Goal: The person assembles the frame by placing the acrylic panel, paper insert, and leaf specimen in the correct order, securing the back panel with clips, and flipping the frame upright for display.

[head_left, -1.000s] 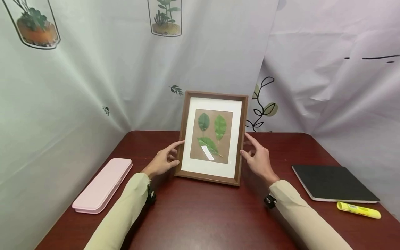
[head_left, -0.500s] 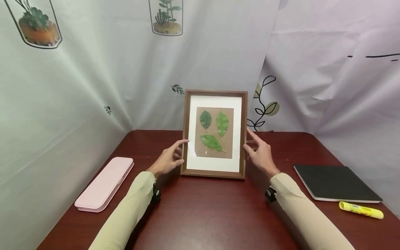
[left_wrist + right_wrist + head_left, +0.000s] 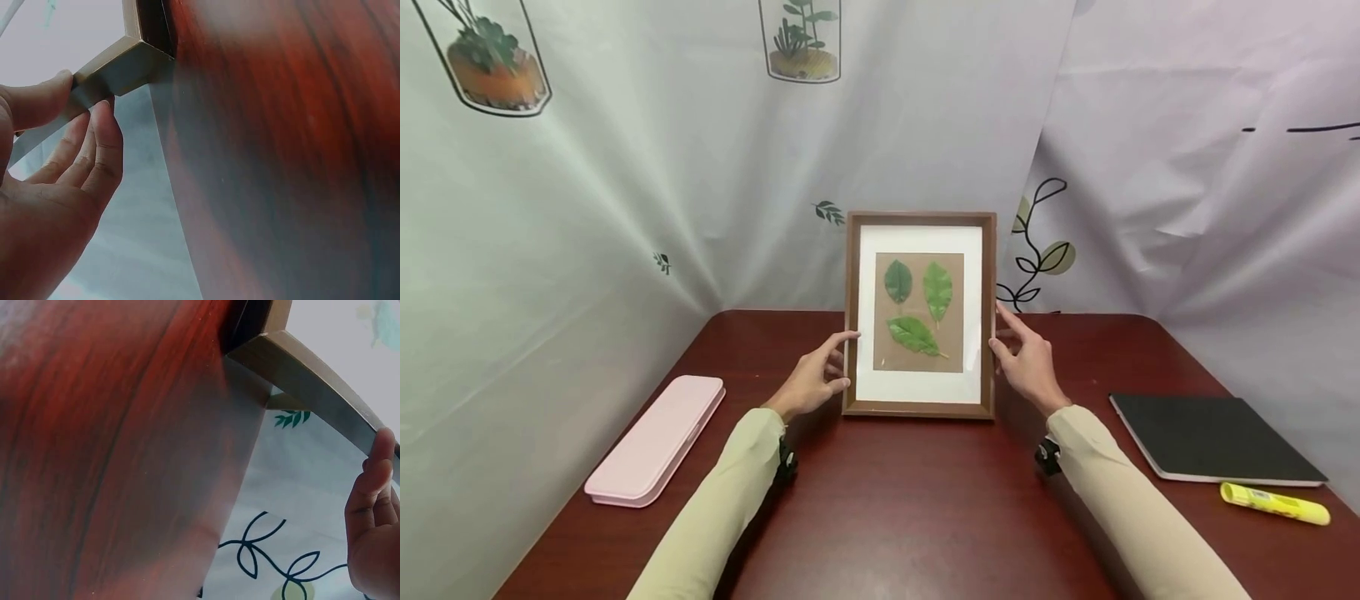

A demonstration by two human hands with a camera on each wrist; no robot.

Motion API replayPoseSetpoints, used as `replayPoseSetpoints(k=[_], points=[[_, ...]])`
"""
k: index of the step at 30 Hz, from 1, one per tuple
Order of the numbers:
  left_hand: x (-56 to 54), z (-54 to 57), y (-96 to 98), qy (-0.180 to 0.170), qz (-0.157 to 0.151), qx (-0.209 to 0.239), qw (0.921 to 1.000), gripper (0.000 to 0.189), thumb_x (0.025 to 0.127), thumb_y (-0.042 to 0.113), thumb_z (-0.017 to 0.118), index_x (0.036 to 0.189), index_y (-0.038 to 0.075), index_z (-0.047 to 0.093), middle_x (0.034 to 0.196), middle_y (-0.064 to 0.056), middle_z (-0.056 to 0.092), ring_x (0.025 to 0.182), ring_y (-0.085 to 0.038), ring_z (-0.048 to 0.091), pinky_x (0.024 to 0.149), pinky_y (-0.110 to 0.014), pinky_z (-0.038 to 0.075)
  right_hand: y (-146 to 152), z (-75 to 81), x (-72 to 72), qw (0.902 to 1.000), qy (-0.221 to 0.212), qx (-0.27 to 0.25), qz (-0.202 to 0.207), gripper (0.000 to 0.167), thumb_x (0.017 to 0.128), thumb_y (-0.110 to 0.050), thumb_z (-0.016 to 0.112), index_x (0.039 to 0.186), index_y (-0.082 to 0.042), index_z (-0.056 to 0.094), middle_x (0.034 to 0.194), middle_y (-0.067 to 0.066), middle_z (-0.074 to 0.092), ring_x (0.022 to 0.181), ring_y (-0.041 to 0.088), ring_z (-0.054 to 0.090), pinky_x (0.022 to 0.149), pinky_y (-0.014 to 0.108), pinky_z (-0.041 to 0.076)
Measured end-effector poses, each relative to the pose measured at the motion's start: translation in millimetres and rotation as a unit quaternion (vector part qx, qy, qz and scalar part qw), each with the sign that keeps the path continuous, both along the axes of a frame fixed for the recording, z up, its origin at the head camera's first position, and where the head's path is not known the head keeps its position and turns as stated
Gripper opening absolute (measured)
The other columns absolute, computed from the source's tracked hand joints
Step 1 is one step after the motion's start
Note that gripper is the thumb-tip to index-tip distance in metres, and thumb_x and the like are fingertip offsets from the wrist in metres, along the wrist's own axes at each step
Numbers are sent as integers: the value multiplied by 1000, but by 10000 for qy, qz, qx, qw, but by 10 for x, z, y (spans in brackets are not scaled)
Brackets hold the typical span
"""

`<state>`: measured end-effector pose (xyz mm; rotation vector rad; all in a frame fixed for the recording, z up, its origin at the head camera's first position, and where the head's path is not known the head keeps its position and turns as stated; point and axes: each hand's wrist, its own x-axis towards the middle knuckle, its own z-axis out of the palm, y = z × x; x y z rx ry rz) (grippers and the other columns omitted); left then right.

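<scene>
A brown wooden picture frame (image 3: 917, 409) stands upright on the dark red table, facing me. Inside its white mat, three green leaves (image 3: 913, 335) lie on a brown backing. My left hand (image 3: 808, 379) holds the frame's left edge; in the left wrist view the thumb (image 3: 47, 100) lies on the front side and the other fingers are behind. On the opposite edge, my right hand (image 3: 1030, 371) holds the frame between thumb and fingers. The right wrist view shows fingertips (image 3: 382, 442) at that edge, with part of the hand cut off. The back of the frame is mostly hidden.
A pink case (image 3: 655, 442) lies on the left of the table (image 3: 910, 517). To the right are a black notebook (image 3: 1213, 437) and a yellow glue stick (image 3: 1274, 502) at its front edge. A printed white curtain (image 3: 925, 125) hangs behind the table.
The frame has straightened from a slight tilt and moved a little away from me. Both hands have moved along with it, still at its side edges.
</scene>
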<state>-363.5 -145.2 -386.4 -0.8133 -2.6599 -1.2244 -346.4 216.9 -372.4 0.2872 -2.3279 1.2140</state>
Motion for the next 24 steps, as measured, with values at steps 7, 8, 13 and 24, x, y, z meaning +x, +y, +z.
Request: replayPoseSetpoints(k=[7, 8, 13, 24], points=[[-35, -24, 40, 27, -15, -61, 10000, 79, 89, -6, 69, 152, 30, 38, 108, -14, 63, 91, -22, 68, 77, -34, 56, 27, -45, 27, 9998, -155, -37, -77, 65, 98, -9, 62, 154, -35, 40, 117, 23, 71, 52, 17, 63, 53, 28, 53], [-35, -29, 41, 39, -12, -58, 10000, 79, 89, -6, 69, 152, 30, 38, 108, -14, 63, 91, -22, 68, 77, -34, 56, 28, -46, 32, 9999, -145, -27, -79, 65, 99, -9, 62, 154, -35, 40, 117, 23, 71, 53, 20, 63, 53, 28, 53], [-26, -32, 36, 132, -25, -56, 9999, 76, 90, -5, 68, 152, 29, 40, 112, -16, 64, 95, -25, 68, 82, -39, 58, 29, -30, 57, 9998, -147, 62, -87, 67, 98, -8, 62, 155, -34, 39, 116, 23, 71, 53, 20, 63, 53, 27, 53], [365, -87, -238, 744, 118, -322, 9966, 51, 92, 0, 65, 142, 10, 54, 130, -20, 64, 115, -35, 67, 94, -51, 55, 97, -13, 382, 9705, -783, 2280, 70, 64, 94, -17, 67, 151, -2, 43, 124, 24, 68, 117, 43, 62, 99, 57, 47]])
